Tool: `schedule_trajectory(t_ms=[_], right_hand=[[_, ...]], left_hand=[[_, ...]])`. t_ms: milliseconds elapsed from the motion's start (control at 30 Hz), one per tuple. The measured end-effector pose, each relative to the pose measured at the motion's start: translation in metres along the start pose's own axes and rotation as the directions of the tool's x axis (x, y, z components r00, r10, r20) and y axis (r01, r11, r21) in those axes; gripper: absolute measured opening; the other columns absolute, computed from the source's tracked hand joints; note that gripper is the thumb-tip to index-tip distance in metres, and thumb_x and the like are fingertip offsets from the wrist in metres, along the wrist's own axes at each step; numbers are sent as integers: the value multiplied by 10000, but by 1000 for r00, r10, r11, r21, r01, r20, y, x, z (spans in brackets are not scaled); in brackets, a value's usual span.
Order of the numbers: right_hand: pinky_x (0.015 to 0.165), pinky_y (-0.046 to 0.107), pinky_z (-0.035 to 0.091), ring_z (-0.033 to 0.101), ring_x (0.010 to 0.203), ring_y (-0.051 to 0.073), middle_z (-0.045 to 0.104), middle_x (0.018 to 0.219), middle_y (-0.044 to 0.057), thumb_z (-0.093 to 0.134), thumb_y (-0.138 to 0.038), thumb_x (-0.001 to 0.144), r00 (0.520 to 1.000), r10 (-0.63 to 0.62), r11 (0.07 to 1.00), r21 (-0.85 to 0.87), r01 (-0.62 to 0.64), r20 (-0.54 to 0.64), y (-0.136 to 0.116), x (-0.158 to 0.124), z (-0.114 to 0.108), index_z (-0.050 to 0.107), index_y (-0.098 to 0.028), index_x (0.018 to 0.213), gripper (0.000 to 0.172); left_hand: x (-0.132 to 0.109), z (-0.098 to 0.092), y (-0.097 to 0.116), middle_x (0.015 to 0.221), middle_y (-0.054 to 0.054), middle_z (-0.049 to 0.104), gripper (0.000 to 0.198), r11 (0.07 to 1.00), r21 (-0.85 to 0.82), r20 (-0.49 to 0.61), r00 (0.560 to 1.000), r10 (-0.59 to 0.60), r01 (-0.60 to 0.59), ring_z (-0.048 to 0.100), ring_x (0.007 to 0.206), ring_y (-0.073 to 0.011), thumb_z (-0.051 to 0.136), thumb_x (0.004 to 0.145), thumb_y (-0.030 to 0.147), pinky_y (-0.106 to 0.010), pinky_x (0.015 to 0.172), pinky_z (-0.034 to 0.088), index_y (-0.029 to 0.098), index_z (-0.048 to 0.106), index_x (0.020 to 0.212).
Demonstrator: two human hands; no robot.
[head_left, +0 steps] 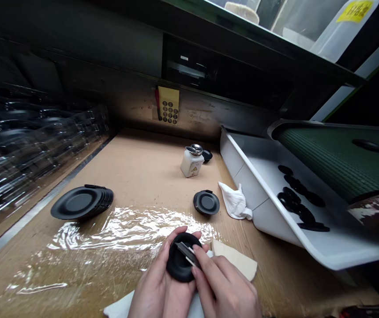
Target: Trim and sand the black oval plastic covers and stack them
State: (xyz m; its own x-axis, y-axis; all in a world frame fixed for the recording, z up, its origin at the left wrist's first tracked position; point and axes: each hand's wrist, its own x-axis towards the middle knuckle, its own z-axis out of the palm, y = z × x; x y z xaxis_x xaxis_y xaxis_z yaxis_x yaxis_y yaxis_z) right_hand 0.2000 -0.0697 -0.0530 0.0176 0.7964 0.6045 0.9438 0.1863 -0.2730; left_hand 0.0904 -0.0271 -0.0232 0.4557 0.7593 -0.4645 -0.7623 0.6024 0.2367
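Nearest, the left hand (158, 282) curls its fingers round a black disc (179, 267), held just above the near edge of the worktop (143, 176). The right hand (224, 287) pinches a thin metal blade (186, 252) against the disc's face. The blade lies close to the left thumb, so a slip off the smooth rim could nick it or gouge the disc. Beyond lies crinkled plastic film (110, 238), then a single disc (206, 202) beside a white cloth (235, 204). A stack of discs (81, 202) sits to the left, a small bottle (192, 163) farther back and a white tray (242, 174) to the right.
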Motion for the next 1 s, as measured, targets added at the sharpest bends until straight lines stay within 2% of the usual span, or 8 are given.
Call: schedule_trajectory(t_ms=[333,567,867,1000], right_hand=[[556,204,445,577,560,116,604,689,3,475,-254,859,1000,4,999,34,-5,17,1,-1,-2,588,-251,1114,279],[551,212,446,574,559,122,599,687,1,466,-266,854,999,-1,999,43,-1,54,2,-1,-4,580,-264,1118,288],[555,212,458,573,565,122,588,682,0,472,-239,844,994,-20,997,74,12,107,2,0,-6,573,-266,1132,306],[576,211,466,585,588,124,608,708,0,460,-242,857,992,-3,995,101,-9,125,6,1,-13,567,-267,1134,298]], left_hand=[[-2,6,0,1075,-149,623,239,998,53,-23,999,23,-22,614,972,-250,378,874,221,-411,822,474,214,471,1094],[-1,5,-1,996,-111,666,225,1000,-17,-11,1000,1,-1,628,941,-216,402,867,231,-371,884,442,207,536,1046],[4,2,-2,1014,-103,657,231,999,-32,4,1000,-8,8,613,968,-220,420,859,288,-368,875,446,232,557,1035],[2,3,-2,995,-117,659,236,1000,2,-26,1000,9,-8,617,946,-230,402,867,282,-380,835,461,213,541,1044]])
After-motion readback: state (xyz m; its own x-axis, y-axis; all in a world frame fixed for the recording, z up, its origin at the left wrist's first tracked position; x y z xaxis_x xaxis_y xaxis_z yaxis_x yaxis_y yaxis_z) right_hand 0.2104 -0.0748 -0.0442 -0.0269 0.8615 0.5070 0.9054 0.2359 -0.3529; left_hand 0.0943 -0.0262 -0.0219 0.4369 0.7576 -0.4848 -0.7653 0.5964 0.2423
